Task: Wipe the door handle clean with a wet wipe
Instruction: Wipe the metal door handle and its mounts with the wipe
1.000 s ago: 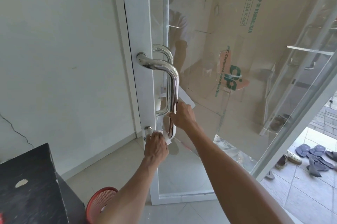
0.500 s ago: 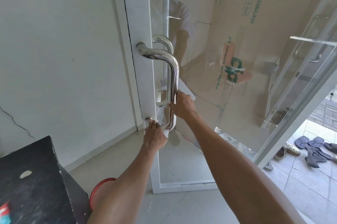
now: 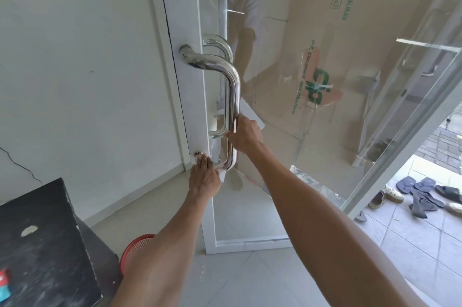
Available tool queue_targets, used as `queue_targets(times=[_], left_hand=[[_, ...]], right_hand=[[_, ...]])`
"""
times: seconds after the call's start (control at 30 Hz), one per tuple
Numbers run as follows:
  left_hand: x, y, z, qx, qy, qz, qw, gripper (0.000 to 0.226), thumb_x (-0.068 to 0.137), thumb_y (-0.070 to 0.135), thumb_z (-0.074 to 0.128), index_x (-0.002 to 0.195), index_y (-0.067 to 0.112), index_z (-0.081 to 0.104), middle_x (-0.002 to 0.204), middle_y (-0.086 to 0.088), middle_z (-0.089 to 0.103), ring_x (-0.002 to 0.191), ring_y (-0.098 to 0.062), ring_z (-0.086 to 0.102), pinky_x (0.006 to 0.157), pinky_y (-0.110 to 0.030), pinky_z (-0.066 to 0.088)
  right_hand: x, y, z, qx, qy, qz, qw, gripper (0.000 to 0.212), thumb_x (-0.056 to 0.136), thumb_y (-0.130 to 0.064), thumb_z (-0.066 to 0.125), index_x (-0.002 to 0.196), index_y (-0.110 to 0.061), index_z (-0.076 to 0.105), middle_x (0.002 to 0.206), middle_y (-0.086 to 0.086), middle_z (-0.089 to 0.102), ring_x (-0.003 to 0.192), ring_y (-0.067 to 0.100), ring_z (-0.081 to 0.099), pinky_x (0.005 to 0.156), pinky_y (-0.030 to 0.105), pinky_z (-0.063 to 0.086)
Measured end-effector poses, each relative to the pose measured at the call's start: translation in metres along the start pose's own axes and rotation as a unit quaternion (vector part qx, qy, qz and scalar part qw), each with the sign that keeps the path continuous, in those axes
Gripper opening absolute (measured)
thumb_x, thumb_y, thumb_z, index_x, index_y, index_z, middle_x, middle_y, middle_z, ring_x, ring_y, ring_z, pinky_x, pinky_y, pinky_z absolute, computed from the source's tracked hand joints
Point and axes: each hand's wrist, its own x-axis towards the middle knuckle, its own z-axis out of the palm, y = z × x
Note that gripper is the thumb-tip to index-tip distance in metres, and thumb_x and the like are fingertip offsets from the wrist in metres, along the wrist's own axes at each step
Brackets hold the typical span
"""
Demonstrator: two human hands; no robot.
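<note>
As only the head view was on record, all notes came from it.

Handle [image 3: 233, 91]: a chrome D-shaped bar, upright, fixed to the white stile of the glass door [image 3: 185, 19]. A twin bar showed behind the glass.

Left hand [image 3: 203, 180]: at the handle's lower bend, back of the hand to the camera. Its fingers were curled over the lower leg and reached up to the lower mount [image 3: 199, 154].

Wipe [image 3: 222, 177]: white, bunched under that palm and pressed against the bend. One corner stuck out on the right side of the hand, just below the bar.

Right hand [image 3: 246, 135]: higher up, on the lower part of the upright bar, fingers wrapped round it from the right.

Sheet [image 3: 253, 116]: white, its edge showing just beyond the right hand's knuckles, against the glass. Could not tell whether it was held or was part of the wipe.

The hands were near each other, not touching.

Containers:
- Basket [image 3: 136, 248]: red mesh, on the floor under the left forearm, between the black block [image 3: 37, 244] and the door. Its inside was hidden by the arm.
- Carton [image 3: 337, 69]: brown with green print, behind the glass. Contents could not be told.
- Sandals [image 3: 425, 194]: loose on the tiles outside, at right.
</note>
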Motion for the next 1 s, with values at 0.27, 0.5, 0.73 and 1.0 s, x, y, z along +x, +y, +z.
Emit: queue_targets(times=[0.27, 0.5, 0.73, 1.0], left_hand=[[0.009, 0.008, -0.03, 0.005, -0.099, 0.023, 0.995, 0.043, 0.091, 0.002, 0.043, 0.134, -0.002, 0.048, 0.138, -0.017, 0.049, 0.134, -0.028, 0.043, 0.111, -0.039, 0.038], [0.006, 0.013, -0.034, 0.039, -0.102, 0.014, 0.994, 0.046, 0.09, 0.001, 0.047, 0.135, -0.003, 0.045, 0.137, -0.017, 0.05, 0.131, -0.029, 0.048, 0.107, -0.04, 0.043], [0.008, -0.002, -0.032, 0.021, -0.086, 0.026, 0.996, 0.05, 0.092, 0.005, 0.05, 0.14, -0.001, 0.039, 0.145, -0.014, 0.042, 0.136, -0.026, 0.041, 0.11, -0.037, 0.038], [0.005, -0.003, -0.023, 0.013, -0.043, 0.043, 0.998, 0.051, 0.095, -0.001, 0.042, 0.145, -0.004, 0.032, 0.152, -0.015, 0.034, 0.146, -0.025, 0.027, 0.115, -0.033, 0.03]], right_hand=[[-0.002, -0.001, 0.002, 0.008, 0.004, 0.008, 1.0, 0.038, 0.085, -0.029, 0.069, 0.115, -0.011, 0.055, 0.101, 0.012, 0.065, 0.096, 0.034, 0.06, 0.07, 0.033, 0.043], [-0.005, -0.01, 0.012, 0.019, 0.034, 0.045, 0.998, 0.033, 0.09, -0.019, 0.063, 0.119, -0.009, 0.05, 0.108, 0.015, 0.064, 0.101, 0.036, 0.061, 0.07, 0.034, 0.04], [-0.016, -0.006, 0.025, 0.017, 0.08, 0.024, 0.996, 0.033, 0.092, -0.019, 0.061, 0.12, -0.008, 0.046, 0.106, 0.015, 0.067, 0.099, 0.035, 0.064, 0.073, 0.035, 0.043], [-0.024, -0.007, 0.035, -0.083, 0.129, 0.021, 0.988, 0.015, 0.094, -0.014, 0.058, 0.104, -0.007, 0.049, 0.09, 0.012, 0.071, 0.084, 0.031, 0.07, 0.062, 0.033, 0.047]])
